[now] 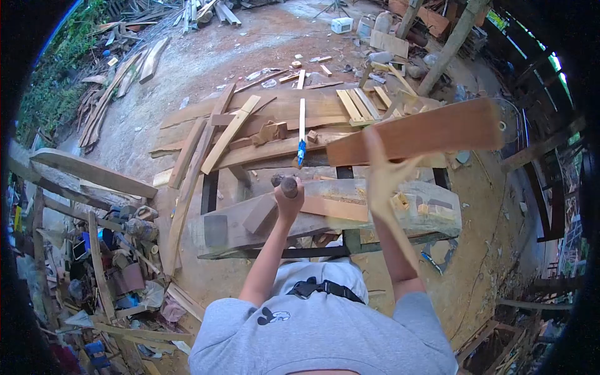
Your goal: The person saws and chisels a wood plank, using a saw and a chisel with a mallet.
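Reddish-brown board (417,132) held up off the bench, gripped at its near left end by the right hand (382,176), fingers wrapped up over its edge; the board runs out to the right, slightly rising, with a small hole near its far end. Left hand (289,195) clenched around a dark wooden handle (288,185), knob end up; what the handle belongs to cannot be told. Nearest to the camera, grey T-shirt (322,334) with a black strap (325,287) at the chest. Just beyond the hands, a thick weathered beam (325,215) lies across a dark metal frame (345,240), a small block (258,214) resting on its left part and a thin pale slat (334,208) on top. Past that, a workbench of rough planks (262,128) carrying loose battens, a wooden block piece (270,132), and a long narrow saw-like blade (302,128) with a blue handle, pointing away. A bundle of pale strips (359,105) sits at the bench's far right. Left of the bench, a heap of junk and offcuts (106,262); contents of any tubs there too small to tell. Far off on bare earth: scattered scrap, stacked timber (206,12), a white canister (342,25), contents not visible, and a leaning post (450,47).
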Motion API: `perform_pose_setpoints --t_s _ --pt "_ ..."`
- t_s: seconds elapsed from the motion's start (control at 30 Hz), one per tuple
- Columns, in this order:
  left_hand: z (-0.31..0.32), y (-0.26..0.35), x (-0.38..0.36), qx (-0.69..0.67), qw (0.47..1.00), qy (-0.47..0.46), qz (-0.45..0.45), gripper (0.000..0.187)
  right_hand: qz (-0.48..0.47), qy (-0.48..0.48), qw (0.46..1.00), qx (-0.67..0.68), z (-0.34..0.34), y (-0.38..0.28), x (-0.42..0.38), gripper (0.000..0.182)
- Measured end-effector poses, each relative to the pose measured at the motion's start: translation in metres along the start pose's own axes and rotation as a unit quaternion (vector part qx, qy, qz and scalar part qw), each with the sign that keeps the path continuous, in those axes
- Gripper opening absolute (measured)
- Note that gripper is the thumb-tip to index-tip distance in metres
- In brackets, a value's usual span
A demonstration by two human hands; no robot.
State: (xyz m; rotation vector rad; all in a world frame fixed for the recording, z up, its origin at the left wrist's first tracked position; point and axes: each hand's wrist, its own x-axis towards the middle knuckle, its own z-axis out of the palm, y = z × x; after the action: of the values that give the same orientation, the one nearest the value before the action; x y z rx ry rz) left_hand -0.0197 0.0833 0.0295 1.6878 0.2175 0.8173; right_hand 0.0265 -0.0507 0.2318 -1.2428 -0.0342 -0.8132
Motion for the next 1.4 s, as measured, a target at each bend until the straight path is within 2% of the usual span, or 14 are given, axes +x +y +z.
perform_pose_setpoints --t_s 0.13,0.2,0.33,0.4,0.47,0.57,0.73,0.83,1.03,1.07,1.13,1.23,1.37,1.4 --pt "0.007 -0.005 0.001 -0.044 0.998 0.048 0.006 0.016 -0.512 -0.464 0.626 -0.362 -0.027 0.044 -0.006 0.056" --pt "0.004 -0.005 0.003 -0.055 0.996 0.067 0.007 0.019 -0.524 -0.428 0.628 -0.385 -0.022 0.038 -0.002 0.059" --pt "0.005 0.009 0.006 -0.025 0.997 0.047 0.049 0.021 -0.286 -0.273 0.910 -0.127 0.008 0.003 0.000 0.049" --pt "0.005 0.001 0.007 -0.019 0.999 0.036 0.014 0.023 0.002 -0.110 0.994 0.004 0.015 -0.013 -0.013 0.048" --pt "0.005 0.005 0.009 0.003 0.998 0.044 0.043 0.022 0.073 -0.176 0.982 -0.010 0.001 -0.003 -0.019 0.053" --pt "0.010 0.003 0.012 -0.070 0.988 0.105 0.088 0.022 -0.444 -0.474 0.649 -0.396 -0.025 0.045 -0.015 0.060" --pt "0.002 0.009 0.008 -0.028 0.998 0.052 -0.010 0.015 -0.131 -0.196 0.958 -0.162 -0.001 -0.011 0.015 0.050" --pt "0.001 0.000 0.007 0.017 1.000 0.010 0.021 0.015 -0.004 -0.099 0.995 0.026 0.009 -0.020 0.011 0.052" --pt "0.009 -0.012 0.011 -0.041 0.992 0.102 0.059 0.021 -0.510 -0.455 0.580 -0.444 -0.028 0.019 0.011 0.046" --pt "0.008 -0.006 0.011 -0.044 0.992 0.103 0.056 0.021 -0.510 -0.456 0.577 -0.446 -0.026 0.016 0.015 0.046" --pt "0.001 0.005 0.013 0.007 0.999 0.031 0.004 0.021 -0.289 -0.242 0.905 -0.196 -0.016 0.012 0.021 0.046" --pt "0.003 -0.002 0.012 0.029 0.999 0.019 0.012 0.017 -0.116 -0.099 0.988 -0.003 0.006 -0.012 0.019 0.044" --pt "0.008 -0.014 0.010 0.010 0.999 0.008 0.037 0.013 -0.158 -0.264 0.947 -0.091 -0.024 0.034 -0.001 0.043" --pt "0.009 -0.010 0.010 0.012 0.999 0.004 0.034 0.013 -0.403 -0.359 0.803 -0.253 -0.033 0.044 0.008 0.039"
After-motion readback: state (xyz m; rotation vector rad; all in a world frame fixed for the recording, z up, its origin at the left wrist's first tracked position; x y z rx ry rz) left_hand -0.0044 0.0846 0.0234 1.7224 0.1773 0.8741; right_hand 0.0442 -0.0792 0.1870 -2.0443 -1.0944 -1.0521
